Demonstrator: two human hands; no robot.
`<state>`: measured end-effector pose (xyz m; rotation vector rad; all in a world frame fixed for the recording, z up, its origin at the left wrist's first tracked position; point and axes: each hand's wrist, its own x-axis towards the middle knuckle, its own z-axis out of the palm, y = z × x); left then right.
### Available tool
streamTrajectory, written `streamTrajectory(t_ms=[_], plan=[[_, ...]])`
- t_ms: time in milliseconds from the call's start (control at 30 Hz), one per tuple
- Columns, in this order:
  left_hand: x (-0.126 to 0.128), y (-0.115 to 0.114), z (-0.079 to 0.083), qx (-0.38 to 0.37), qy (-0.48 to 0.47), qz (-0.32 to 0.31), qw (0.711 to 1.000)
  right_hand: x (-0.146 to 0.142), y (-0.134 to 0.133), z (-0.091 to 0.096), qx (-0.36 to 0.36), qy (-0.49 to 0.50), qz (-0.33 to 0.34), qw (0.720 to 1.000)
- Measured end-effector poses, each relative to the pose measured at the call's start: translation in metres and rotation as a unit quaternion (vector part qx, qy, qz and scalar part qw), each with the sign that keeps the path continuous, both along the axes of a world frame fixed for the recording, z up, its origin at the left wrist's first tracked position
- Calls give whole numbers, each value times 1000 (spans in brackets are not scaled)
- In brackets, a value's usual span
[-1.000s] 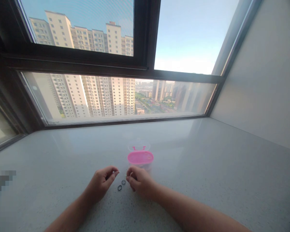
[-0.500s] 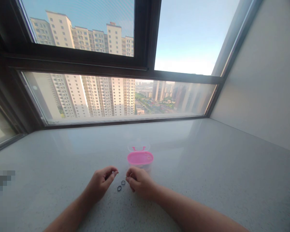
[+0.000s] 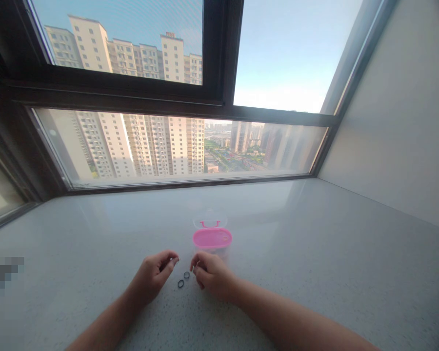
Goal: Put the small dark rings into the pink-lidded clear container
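Note:
Two small dark rings lie on the pale speckled sill between and just below my hands: the upper ring (image 3: pixel 186 279) and the lower ring (image 3: pixel 178 285). My left hand (image 3: pixel 154 277) is closed in a pinch, with a tiny pale bit at its fingertips too small to name. Across a narrow gap, my right hand (image 3: pixel 212 275) also pinches, its fingertips beside the upper ring. Whatever it holds is too small to make out. Right behind that hand stands a clear tub with a pink rim (image 3: pixel 212 238), partly covered by the hand.
A clear lid with a pink handle (image 3: pixel 209 224) shows at the back of the tub. The speckled sill (image 3: pixel 300 253) runs back to a dark window frame (image 3: pixel 190 185). A pale wall (image 3: pixel 398 122) rises on the right, and a blurred grey patch (image 3: pixel 2 278) sits far left.
Both hands stay almost in place. The right fingertips have shifted slightly, and the thin pale bit that stuck out from them shows less now. The rings and tub have not moved.

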<state>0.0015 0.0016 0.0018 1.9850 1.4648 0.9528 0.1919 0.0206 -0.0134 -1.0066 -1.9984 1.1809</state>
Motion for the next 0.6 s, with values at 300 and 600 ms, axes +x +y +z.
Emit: streamTrajectory(t_ms=[300,600], plan=[[-1,3,-6,-1,10,3,1000,0,1,-4,13,-1,0,1000],[-1,3,-5,1,35,7,999,-1,2,-5,4,12,1,1000]])
